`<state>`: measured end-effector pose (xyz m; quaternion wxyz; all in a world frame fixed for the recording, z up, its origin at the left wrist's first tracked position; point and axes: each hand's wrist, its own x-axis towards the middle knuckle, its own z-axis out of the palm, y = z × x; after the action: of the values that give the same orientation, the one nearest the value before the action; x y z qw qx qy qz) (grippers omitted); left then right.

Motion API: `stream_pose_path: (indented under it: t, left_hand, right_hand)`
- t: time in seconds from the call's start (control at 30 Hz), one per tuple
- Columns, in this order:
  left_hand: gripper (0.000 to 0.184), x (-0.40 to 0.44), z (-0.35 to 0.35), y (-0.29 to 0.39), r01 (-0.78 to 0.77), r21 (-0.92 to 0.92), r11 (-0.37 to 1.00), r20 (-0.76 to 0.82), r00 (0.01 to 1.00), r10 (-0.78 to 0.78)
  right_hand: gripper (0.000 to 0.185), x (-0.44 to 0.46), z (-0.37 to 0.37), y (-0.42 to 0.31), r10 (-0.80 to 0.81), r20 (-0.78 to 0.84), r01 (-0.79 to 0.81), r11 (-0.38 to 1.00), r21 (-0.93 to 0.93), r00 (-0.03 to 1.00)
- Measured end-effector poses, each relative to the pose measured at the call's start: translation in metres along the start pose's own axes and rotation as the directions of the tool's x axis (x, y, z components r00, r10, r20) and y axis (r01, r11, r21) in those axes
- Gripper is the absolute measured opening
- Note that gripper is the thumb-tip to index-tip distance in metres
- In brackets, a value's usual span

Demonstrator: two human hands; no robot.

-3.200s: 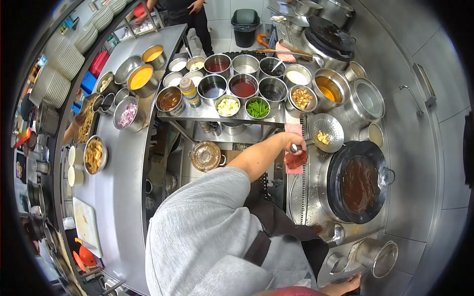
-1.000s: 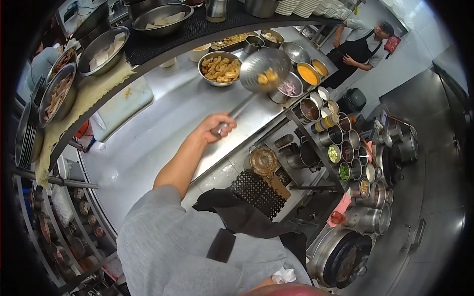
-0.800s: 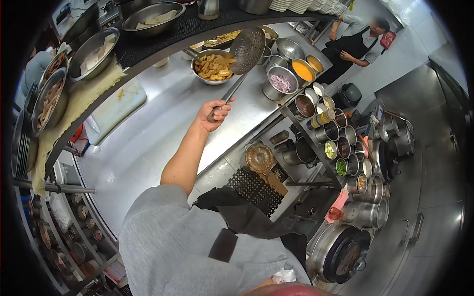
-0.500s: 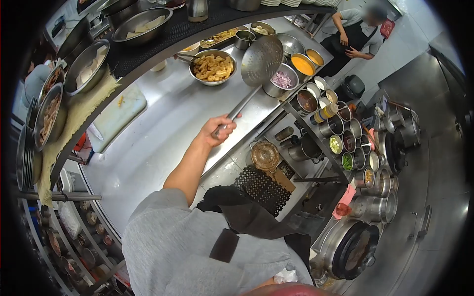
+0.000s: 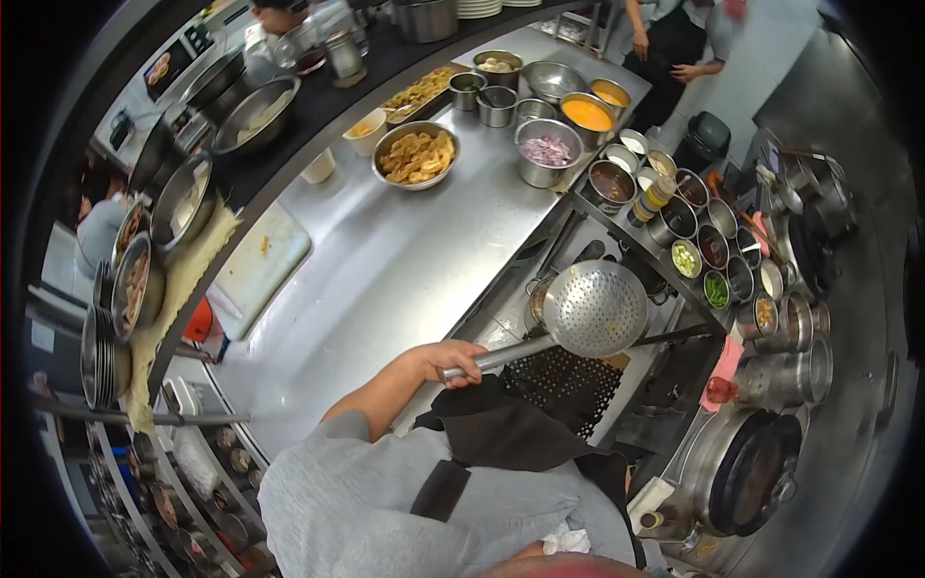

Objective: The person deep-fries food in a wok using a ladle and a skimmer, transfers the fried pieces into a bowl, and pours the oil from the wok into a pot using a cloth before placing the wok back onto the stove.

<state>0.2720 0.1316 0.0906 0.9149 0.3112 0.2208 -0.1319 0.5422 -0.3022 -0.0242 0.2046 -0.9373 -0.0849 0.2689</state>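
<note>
Perforated skimmer (image 5: 582, 316) points rightward and slightly forward from our left grip (image 5: 450, 364), which is clasped around its handle (image 5: 513, 355); the round head hangs beyond the table's (image 5: 385, 275) right edge. Our right hand is out of view.

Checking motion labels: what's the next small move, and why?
Probably swing the skimmer toward the wok. The left hand grips its handle, its perforated bowl looks nearly bare, and from this view it hangs over the floor gap between the counter and the wok's side.
</note>
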Motion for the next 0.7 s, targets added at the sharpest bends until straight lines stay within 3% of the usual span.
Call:
stream_pose_path:
  t: [0.03,0.1,0.17,0.27,0.3,0.33,0.37,0.4,0.43,0.47,0.5,0.57,0.63,0.7]
  left_hand:
    - [0.043,0.007,0.005,0.0,0.044,0.015,0.999,0.026,0.999,-0.044]
    - [0.042,0.016,0.016,0.002,0.091,0.036,0.995,0.017,0.996,-0.091]
    - [0.041,0.031,0.022,0.005,0.11,0.062,0.992,0.034,0.993,-0.112]
    - [0.035,0.058,0.047,0.027,0.128,0.183,0.975,0.014,0.991,-0.133]
    - [0.034,0.07,0.06,0.036,0.115,0.221,0.968,0.029,0.992,-0.125]
    - [0.034,0.083,0.076,0.047,0.114,0.28,0.953,0.0,0.993,-0.119]
    - [0.034,0.096,0.098,0.061,0.123,0.348,0.929,-0.015,0.992,-0.126]
    - [0.036,0.113,0.115,0.071,0.123,0.43,0.894,-0.041,0.992,-0.117]
    - [0.038,0.132,0.132,0.081,0.115,0.513,0.851,-0.053,0.993,-0.103]
    - [0.04,0.148,0.158,0.092,0.097,0.599,0.795,-0.046,0.995,-0.087]
    - [0.042,0.167,0.18,0.098,0.064,0.673,0.737,-0.03,0.998,-0.059]
    - [0.048,0.215,0.211,0.105,-0.025,0.745,0.667,0.057,0.998,-0.027]
    - [0.052,0.262,0.255,0.11,-0.099,0.88,0.464,0.085,0.995,0.05]
    - [0.059,0.319,0.28,0.112,-0.19,0.969,0.155,0.168,0.976,0.141]
  right_hand:
    - [0.016,-0.006,-0.008,-0.017,0.202,0.116,-0.22,0.96,0.173,0.972]
    - [0.017,-0.008,-0.013,-0.021,0.202,0.106,-0.219,0.957,0.19,0.974]
    - [0.017,-0.025,-0.028,-0.027,-0.005,-0.035,0.011,0.985,0.173,0.999]
    - [0.017,-0.03,-0.024,0.004,0.008,-0.092,0.014,0.971,0.238,0.996]
    - [0.018,-0.03,-0.02,0.023,-0.277,-0.215,0.296,0.953,0.064,0.937]
    - [0.02,-0.031,-0.013,0.042,-0.184,-0.231,0.197,0.98,0.036,0.955]
    - [0.022,-0.018,0.01,0.084,-0.022,-0.09,0.022,1.0,-0.002,0.996]
    - [0.027,-0.028,0.005,0.082,0.105,-0.014,-0.104,0.994,0.032,0.994]
    - [0.03,-0.039,0.005,0.089,0.071,0.045,-0.07,0.997,-0.012,0.996]
    - [0.033,-0.051,0.009,0.094,0.094,-0.009,-0.094,0.995,-0.018,0.996]
    - [0.032,-0.071,-0.011,0.073,0.186,0.005,-0.185,0.974,0.13,0.982]
    - [0.03,-0.085,0.007,0.096,0.326,0.011,-0.318,0.912,0.261,0.945]
    - [0.021,-0.089,0.007,0.096,0.275,0.022,-0.269,0.913,0.306,0.961]
    - [0.022,-0.097,0.01,0.1,0.354,0.015,-0.342,0.892,0.296,0.935]
